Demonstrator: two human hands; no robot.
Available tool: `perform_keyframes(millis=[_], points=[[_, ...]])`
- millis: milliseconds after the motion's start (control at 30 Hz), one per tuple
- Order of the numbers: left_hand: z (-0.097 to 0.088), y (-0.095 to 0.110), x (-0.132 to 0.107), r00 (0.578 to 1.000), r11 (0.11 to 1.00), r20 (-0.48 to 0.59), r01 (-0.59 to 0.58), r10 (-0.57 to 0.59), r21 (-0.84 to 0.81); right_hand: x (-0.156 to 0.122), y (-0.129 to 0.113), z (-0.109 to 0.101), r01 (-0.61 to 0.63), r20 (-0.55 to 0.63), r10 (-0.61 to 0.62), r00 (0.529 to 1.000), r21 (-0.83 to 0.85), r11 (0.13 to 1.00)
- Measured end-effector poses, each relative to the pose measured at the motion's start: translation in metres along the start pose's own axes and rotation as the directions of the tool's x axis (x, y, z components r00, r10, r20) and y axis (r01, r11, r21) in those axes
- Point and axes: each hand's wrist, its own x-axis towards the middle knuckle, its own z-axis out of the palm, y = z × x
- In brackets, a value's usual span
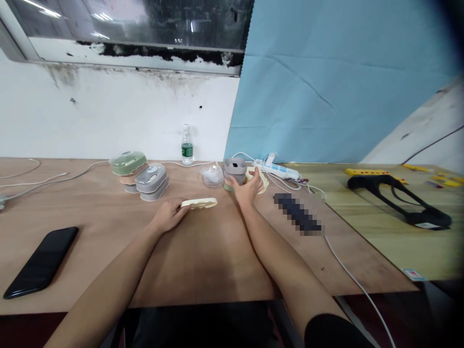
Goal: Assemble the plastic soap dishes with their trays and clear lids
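Observation:
My left hand [168,215] pinches one end of a cream-coloured, wavy-edged flat piece [199,203] just over the table. My right hand [248,188] reaches to a small stack of grey oval container parts [235,166], thumb and fingers apart. Whether it touches the stack is unclear. Low in that stack a bit of green shows. Another cream wavy piece [261,186] lies behind the right hand, partly hidden by it. Left of the stack sits a clear plastic part [212,175].
Lidded oval boxes, one green-topped [127,163] and one grey [152,181], stand at the back left. A water bottle [186,147] is by the wall. A black phone [41,261], a white power strip [277,169], cables and a black frame [398,200] lie around.

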Motion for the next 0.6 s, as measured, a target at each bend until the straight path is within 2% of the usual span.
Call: perform_keyframes(millis=[100,167,200,233,300,333,367,400,467,533,567,600], points=[[0.001,-0.001,0.000,1.000,1.000,-0.005,0.017,-0.017,0.004,-0.006,-0.002,-0.010,0.068,0.013,-0.069,0.998,0.089,0.994],[0.002,-0.002,0.000,0.999,0.999,-0.025,0.041,-0.041,0.014,-0.014,-0.006,-0.019,0.117,0.119,-0.142,0.983,0.191,0.975],[0.002,-0.002,0.000,0.998,0.998,-0.039,0.052,-0.052,0.018,-0.019,-0.010,-0.023,0.145,0.207,-0.199,0.958,0.250,0.957],[0.002,-0.002,0.000,0.996,0.998,-0.058,0.062,-0.061,0.020,-0.025,-0.013,-0.028,0.172,0.306,-0.270,0.913,0.310,0.935],[0.003,-0.002,0.000,0.993,0.997,-0.092,0.071,-0.070,0.015,-0.036,-0.023,-0.034,0.210,0.482,-0.405,0.777,0.409,0.888],[0.003,-0.002,0.000,0.992,0.997,-0.106,0.071,-0.070,0.010,-0.041,-0.027,-0.036,0.219,0.534,-0.449,0.717,0.439,0.871],[0.003,-0.002,0.000,0.991,0.998,-0.117,0.070,-0.069,0.003,-0.045,-0.032,-0.037,0.222,0.562,-0.471,0.680,0.455,0.862],[0.003,-0.002,-0.001,0.989,0.998,-0.129,0.067,-0.067,-0.007,-0.048,-0.035,-0.037,0.220,0.571,-0.476,0.669,0.459,0.861],[0.004,-0.002,-0.002,0.983,0.998,-0.170,0.059,-0.064,-0.032,-0.052,-0.038,-0.035,0.208,0.559,-0.452,0.695,0.445,0.871],[0.004,-0.003,-0.002,0.972,0.997,-0.230,0.039,-0.053,-0.064,-0.050,-0.035,-0.033,0.195,0.523,-0.407,0.749,0.412,0.890],[0.004,-0.003,-0.002,0.965,0.997,-0.260,0.018,-0.037,-0.077,-0.047,-0.031,-0.033,0.176,0.489,-0.364,0.792,0.388,0.905],[0.004,-0.004,-0.002,0.958,0.997,-0.286,-0.006,-0.018,-0.082,-0.042,-0.026,-0.033,0.126,0.432,-0.287,0.855,0.363,0.923]])
